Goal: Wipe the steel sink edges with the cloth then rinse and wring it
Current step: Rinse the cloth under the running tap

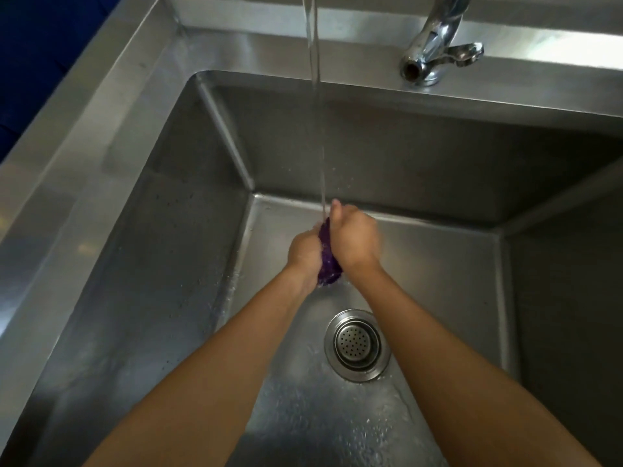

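A purple cloth [327, 261] is bunched into a tight wad low inside the deep steel sink [141, 106]. My left hand [305, 249] grips its left side and my right hand [354, 235] grips its right side, both with fingers curled round it. A stream of water [317, 96] falls from above and lands where the hands meet. Only a dark strip of the cloth shows between the hands.
The chrome tap base and lever [438, 52] stand on the back rim at the right. A round strainer drain [357, 345] sits in the wet basin floor below my hands. The wide left rim [77, 116] borders a dark blue surface [40, 45].
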A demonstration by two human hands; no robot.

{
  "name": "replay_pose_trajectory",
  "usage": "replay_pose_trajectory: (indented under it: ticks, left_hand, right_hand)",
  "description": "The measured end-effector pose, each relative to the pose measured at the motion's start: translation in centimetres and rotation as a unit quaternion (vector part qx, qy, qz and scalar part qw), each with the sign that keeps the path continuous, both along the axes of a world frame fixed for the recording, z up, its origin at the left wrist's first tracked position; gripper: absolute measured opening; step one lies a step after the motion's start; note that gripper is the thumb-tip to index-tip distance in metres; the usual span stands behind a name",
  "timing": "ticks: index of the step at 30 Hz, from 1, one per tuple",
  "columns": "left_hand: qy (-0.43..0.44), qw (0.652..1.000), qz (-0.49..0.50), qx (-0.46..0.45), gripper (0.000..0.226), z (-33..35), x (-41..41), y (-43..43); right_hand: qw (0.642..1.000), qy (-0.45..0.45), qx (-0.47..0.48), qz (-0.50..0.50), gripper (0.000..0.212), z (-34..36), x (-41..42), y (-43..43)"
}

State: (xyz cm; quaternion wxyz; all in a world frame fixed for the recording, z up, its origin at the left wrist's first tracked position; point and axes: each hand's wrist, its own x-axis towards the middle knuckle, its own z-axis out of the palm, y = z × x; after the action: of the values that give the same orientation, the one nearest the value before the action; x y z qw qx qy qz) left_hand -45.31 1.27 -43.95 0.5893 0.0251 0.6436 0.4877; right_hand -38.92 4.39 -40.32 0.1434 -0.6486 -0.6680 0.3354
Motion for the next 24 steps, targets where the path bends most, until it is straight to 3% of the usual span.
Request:
replay_pose_trajectory:
  ticks: [4, 8, 10, 12, 16, 20, 22, 24]
  left_hand:
    - [0.086, 0.996, 0.007, 0.029, 0.029, -0.4, -0.4, -0.5]
    - [0.006, 1.000, -0.023, 0.008, 0.052, 0.2, -2.1, -0.1]
    - [-0.019, 0.999, -0.026, -0.017, 0.043, 0.4, -2.0, 0.0]
    - [-0.013, 0.998, -0.049, -0.040, 0.041, 1.0, -1.0, -0.1]
    - [0.007, 0.997, -0.035, -0.066, 0.035, 0.8, -0.8, 0.2]
    - [0.176, 0.981, -0.073, -0.035, 0.034, 0.6, -0.9, -0.8]
    - [0.162, 0.985, -0.055, 0.005, 0.020, 0.7, -1.3, -1.2]
    - [0.056, 0.997, -0.036, 0.029, 0.018, 1.1, -2.1, -1.6]
  right_hand:
    - [0.997, 0.039, -0.051, -0.053, 0.051, -1.4, 0.5, 1.6]
    - [0.992, 0.111, -0.033, 0.046, 0.048, -0.6, 0.9, -1.8]
    - [0.994, 0.055, 0.010, 0.090, 0.039, 0.4, 0.5, -3.6]
    - [0.997, 0.000, 0.039, 0.061, 0.037, 1.0, -0.4, -2.8]
    - [0.999, 0.003, -0.049, -0.006, 0.041, -0.8, -1.2, 0.9]
    - [0.987, 0.044, -0.154, -0.014, 0.038, -2.8, -0.2, 2.2]
    - [0.978, 0.038, -0.204, -0.027, 0.049, -3.1, 1.4, 2.7]
    - [0.970, 0.043, -0.236, -0.044, 0.052, -2.8, 2.9, 2.7]
